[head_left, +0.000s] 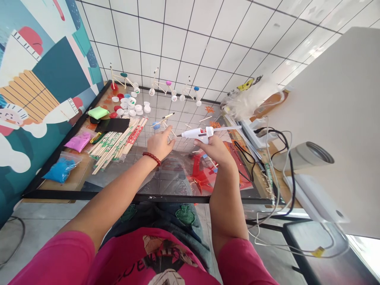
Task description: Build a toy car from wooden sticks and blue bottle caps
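Note:
My right hand (pixel 214 149) is closed round a white hot glue gun (pixel 198 134), whose nozzle points left. My left hand (pixel 162 143), with a red bead bracelet on its wrist, pinches a thin wooden stick frame (pixel 166 118) that carries a blue bottle cap (pixel 156 125). The glue gun's tip sits right beside the fingers of my left hand, at the stick. Both hands hover over a glass tabletop (pixel 166 182).
Three finished stick-and-cap models (pixel 166 88) stand at the table's far edge. Loose bottle caps (pixel 130 106), wrapped chopsticks (pixel 118 144), bags of pink (pixel 78 141) and blue (pixel 61 169) material lie left. A power strip (pixel 255 132), cables and a red cutout (pixel 204 174) lie right.

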The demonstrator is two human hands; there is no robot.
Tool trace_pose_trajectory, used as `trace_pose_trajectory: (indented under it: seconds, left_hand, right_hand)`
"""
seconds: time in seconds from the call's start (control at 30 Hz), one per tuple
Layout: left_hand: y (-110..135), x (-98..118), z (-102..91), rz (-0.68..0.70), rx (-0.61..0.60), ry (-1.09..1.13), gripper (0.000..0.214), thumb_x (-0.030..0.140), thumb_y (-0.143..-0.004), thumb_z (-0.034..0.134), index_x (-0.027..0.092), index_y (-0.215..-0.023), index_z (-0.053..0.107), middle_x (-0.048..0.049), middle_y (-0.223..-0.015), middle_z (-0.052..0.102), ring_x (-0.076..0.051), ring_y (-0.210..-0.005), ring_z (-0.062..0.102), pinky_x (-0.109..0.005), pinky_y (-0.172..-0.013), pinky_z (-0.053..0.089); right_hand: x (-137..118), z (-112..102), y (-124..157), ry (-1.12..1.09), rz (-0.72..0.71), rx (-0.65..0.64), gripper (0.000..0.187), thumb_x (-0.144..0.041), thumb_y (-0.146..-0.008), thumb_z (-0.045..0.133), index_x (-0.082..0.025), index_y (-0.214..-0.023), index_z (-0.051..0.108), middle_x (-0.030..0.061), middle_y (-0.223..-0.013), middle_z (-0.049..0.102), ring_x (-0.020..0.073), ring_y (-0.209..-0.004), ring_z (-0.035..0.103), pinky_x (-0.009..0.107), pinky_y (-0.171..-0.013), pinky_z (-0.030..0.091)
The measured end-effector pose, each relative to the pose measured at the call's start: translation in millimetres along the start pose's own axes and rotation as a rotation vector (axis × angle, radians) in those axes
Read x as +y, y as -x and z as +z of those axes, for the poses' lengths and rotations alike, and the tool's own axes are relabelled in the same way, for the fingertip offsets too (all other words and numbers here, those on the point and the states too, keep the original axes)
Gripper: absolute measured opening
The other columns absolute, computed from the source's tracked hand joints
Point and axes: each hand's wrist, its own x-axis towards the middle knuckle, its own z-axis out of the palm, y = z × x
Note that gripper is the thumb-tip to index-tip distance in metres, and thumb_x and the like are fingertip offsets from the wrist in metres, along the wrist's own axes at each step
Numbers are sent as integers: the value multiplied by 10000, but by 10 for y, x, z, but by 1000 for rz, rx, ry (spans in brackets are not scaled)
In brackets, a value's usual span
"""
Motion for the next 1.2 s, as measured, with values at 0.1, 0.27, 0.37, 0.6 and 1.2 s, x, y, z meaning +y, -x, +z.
trace_pose_trajectory:
  seconds: [0.1, 0.27, 0.37, 0.6, 1.2]
  left_hand:
    - [-2, -3, -2, -2, 2, 15, 592, 454, -969, 521, 285, -1532, 449, -80, -1113, 760, -314, -1017, 706, -370, -778, 517]
    - [-8, -18, 10, 8, 13, 36, 583, 450, -967, 529, 290, -1523, 457, -71, -1097, 764, -310, -984, 709, -372, -751, 515]
    - [-9, -20, 10, 9, 10, 34, 582, 448, -966, 534, 288, -1521, 457, -71, -1098, 764, -308, -998, 709, -370, -759, 514]
    - [-6, -6, -14, 4, -2, 29, 580, 451, -972, 522, 288, -1524, 449, -62, -1118, 764, -301, -1009, 714, -364, -764, 521]
    - [-9, -17, -6, 0, -13, 42, 584, 448, -968, 536, 304, -1527, 450, -75, -1121, 753, -311, -1036, 700, -381, -803, 522]
  right_hand:
    - [0, -3, 3, 13, 10, 6, 315, -372, -808, 651, -156, -1005, 772, 80, -997, 802, 300, -948, 718, 408, -905, 523]
    - [-33, -17, 23, 19, 19, -4, 290, -377, -813, 653, -162, -971, 766, 76, -961, 799, 297, -926, 718, 406, -888, 527]
    - [-51, -23, 29, 11, 19, -10, 278, -374, -813, 649, -165, -958, 763, 74, -960, 796, 299, -933, 718, 407, -890, 528]
    - [-43, -26, 25, 8, -2, -20, 299, -371, -814, 643, -154, -983, 762, 87, -998, 794, 297, -958, 719, 409, -917, 524]
    - [10, 16, 14, 25, 41, 88, 327, -365, -818, 686, -170, -1072, 754, 111, -1049, 801, 305, -988, 728, 437, -926, 536]
